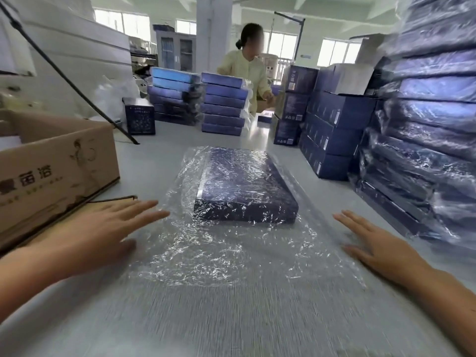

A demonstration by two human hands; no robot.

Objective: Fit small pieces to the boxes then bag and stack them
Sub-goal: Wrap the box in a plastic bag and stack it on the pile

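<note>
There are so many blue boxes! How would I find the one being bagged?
Start at the big grey table. Near its middle, just beyond the left hand and the right hand, lies a flat dark blue box inside a crinkly clear bag. Unlike the stacked boxes around it, it lies alone.

We stand in a packing workshop: tall stacks of plastic-wrapped dark blue flat boxes [425, 140] crowd our long grey worktable [231, 325], beside an open brown cardboard carton [59, 163].

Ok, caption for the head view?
Left hand and right hand, both open, flank a dark blue box in a clear bag on the table.
</note>
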